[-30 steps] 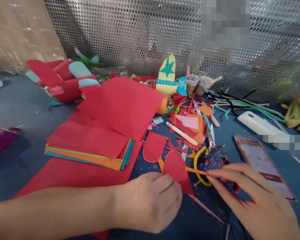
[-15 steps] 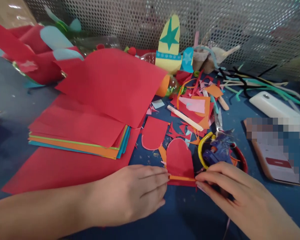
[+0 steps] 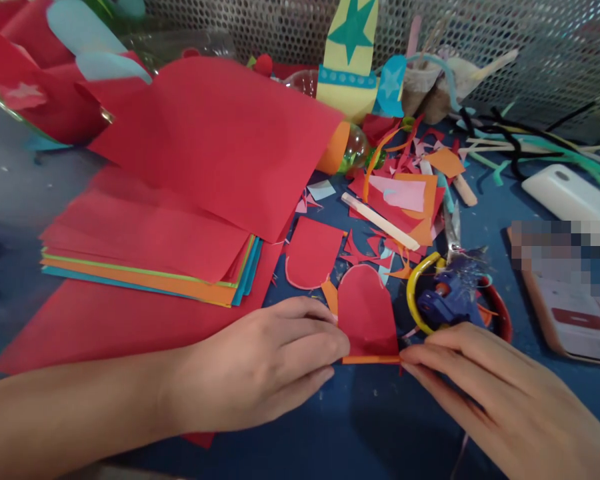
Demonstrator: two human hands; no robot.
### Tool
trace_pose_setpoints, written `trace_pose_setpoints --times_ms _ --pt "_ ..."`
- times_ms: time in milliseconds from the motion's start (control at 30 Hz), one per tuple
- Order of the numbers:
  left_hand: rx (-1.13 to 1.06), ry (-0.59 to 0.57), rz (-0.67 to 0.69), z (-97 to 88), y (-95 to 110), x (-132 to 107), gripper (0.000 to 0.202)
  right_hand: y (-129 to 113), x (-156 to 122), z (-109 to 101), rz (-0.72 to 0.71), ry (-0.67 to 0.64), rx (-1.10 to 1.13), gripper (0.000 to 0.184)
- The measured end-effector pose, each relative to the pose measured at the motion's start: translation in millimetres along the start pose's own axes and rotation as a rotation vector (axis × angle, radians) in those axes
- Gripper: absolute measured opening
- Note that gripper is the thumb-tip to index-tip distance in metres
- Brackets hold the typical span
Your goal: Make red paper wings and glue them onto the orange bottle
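**Two hands press an orange strip to a red arch-shaped cutout amid paper clutter**

Left hand (image 3: 275, 363) lies flat on the blue counter (image 3: 370, 427), fingers extended, tips touching the left end of a thin orange strip (image 3: 371, 359). Grip is not closed around anything; it presses down. Right hand (image 3: 495, 393) comes in from the right, fingers stretched, tips at the strip's right end; grip likewise open and pressing, nothing enclosed.

The strip runs along the straight bottom edge of a red arch cutout (image 3: 367, 313), which lies flat on the counter between both hands, rounded end pointing away from the person.

Around it:
- A second red arch cutout (image 3: 313, 253), just beyond and to the left, apart from the first.
- Scissors with yellow and red handles (image 3: 420, 293), just right of the cutout, near the right hand's fingertips; a blue glue gun (image 3: 453, 300) sits on top of them.
- Stack of coloured paper sheets (image 3: 150, 267), red on top, left of the work area; a loose red sheet (image 3: 220, 140) rests over it.
- A wooden stick (image 3: 380, 221) on a heap of red and orange scraps (image 3: 405, 193).
- A phone (image 3: 575, 313) near the right edge, screen partly blurred.
- Yellow paper rocket with a teal star (image 3: 351, 60) upright at the back, against perforated metal mesh (image 3: 505, 27).

The left forearm covers part of a large red sheet underneath.
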State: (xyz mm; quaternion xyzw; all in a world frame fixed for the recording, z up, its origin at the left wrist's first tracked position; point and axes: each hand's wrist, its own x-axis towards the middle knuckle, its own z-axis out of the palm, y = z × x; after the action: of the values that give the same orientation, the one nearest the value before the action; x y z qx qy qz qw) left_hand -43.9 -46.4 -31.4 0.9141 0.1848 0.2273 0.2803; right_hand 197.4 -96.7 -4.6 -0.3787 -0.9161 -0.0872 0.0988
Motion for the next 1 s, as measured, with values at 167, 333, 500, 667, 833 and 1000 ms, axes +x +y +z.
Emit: trace_pose_setpoints --times_ms 167,333,500,667,833,1000 --pt "-0.014 0.012 0.030 -0.6 -2 1 0.017 1 -11 -1 -0.023 -0.022 -0.012 0.055" --pt "0.015 -0.002 0.067 -1.0 -2 1 0.019 2 -35 -1 -0.042 -0.107 -0.019 0.042" --pt "0.056 0.024 -0.028 -1.4 0 0 0.019 1 -28 -1 -0.060 -0.101 -0.048 0.043" --pt "0.036 0.030 -0.079 -1.3 2 0 0.019 -2 -11 3 -0.077 -0.040 -0.061 0.049" --pt "0.021 0.030 -0.057 0.4 -1 -1 0.018 -3 -6 3 -0.035 -0.028 -0.012 0.050" --pt "0.005 -0.004 -0.002 1.6 -3 -1 0.020 -3 -10 3 -0.056 -0.053 -0.014 0.049"
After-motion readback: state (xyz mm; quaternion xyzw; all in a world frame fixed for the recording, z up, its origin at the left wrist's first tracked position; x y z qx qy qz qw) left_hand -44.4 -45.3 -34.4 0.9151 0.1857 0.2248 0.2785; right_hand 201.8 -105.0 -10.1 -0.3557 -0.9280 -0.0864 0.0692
